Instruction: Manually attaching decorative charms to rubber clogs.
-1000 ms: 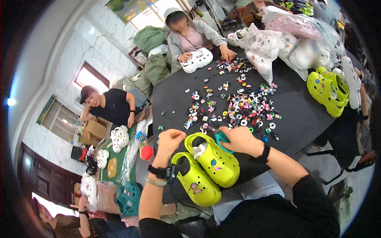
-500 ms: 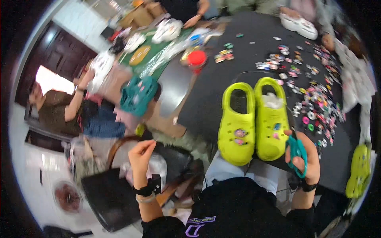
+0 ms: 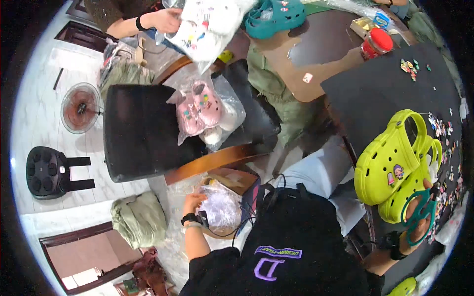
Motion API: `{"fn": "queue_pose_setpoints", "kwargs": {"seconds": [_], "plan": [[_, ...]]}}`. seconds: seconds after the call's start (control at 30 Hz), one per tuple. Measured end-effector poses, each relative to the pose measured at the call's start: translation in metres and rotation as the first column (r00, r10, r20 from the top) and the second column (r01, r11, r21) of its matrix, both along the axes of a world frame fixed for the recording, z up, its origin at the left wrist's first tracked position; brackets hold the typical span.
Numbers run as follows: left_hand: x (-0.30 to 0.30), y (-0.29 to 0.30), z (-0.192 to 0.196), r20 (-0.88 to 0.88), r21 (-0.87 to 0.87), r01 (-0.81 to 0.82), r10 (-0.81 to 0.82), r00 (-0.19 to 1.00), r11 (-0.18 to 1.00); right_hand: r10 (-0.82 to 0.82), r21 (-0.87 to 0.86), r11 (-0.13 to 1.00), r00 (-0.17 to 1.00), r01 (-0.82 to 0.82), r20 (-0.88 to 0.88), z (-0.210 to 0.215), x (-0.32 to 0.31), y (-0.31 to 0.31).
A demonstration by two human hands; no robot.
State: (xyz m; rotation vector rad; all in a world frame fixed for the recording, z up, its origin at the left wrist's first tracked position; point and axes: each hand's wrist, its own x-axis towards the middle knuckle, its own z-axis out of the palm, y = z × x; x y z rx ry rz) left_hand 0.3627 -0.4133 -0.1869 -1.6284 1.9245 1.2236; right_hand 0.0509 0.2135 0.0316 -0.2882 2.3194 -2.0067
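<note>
The left hand [image 3: 195,201] of the person is low at the side, at the rim of an open cardboard box [image 3: 239,180] with a heap of clear plastic [image 3: 220,203] in it; I cannot tell if its fingers are closed on the plastic or only touch it. The right hand [image 3: 418,228] grips the teal scissors [image 3: 419,215] by their handles, just beside the pair of yellow-green clogs [image 3: 387,165], which is at the near edge of the black tabletop [image 3: 380,74], with its small charms [image 3: 399,171] showing on the nearer shoe. In my judgement, the step in hand is at the plastic, and to do it well, the left fingers should pinch one edge only and lift it gently, because such thin film can cling together and bring several layers at once. It would also help to look at the box during this pinch, since the hand is well apart from the clogs. Meanwhile, the right hand should be calm: the scissors better point away from the shoes and from the body, and the wrist should not push the clogs, which could tip from the edge. The loose charms [image 3: 447,167] at the far right are also better left without a knock from the elbow.
</note>
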Motion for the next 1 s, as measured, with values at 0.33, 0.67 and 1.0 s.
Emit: {"fn": "queue_pose_setpoints", "kwargs": {"seconds": [0.33,0.67,1.0], "plan": [[0.003,-0.008,-0.076,0.17,-0.022,0.024,-0.02,0.985,0.999,-0.157,0.079,0.983,0.98,0.168,-0.122,0.009,0.004,-0.01],[-0.273,0.146,0.179,-0.682,0.001,0.803,-0.587,0.436,0.596,0.375,-0.437,0.869,0.884,-0.231,0.279,0.019,-0.002,-0.098],[-0.33,0.306,0.218,-0.581,-0.697,0.664,-0.757,-0.299,0.272,0.208,-0.234,0.958,0.963,-0.164,0.174,0.008,-0.011,-0.132]]}}
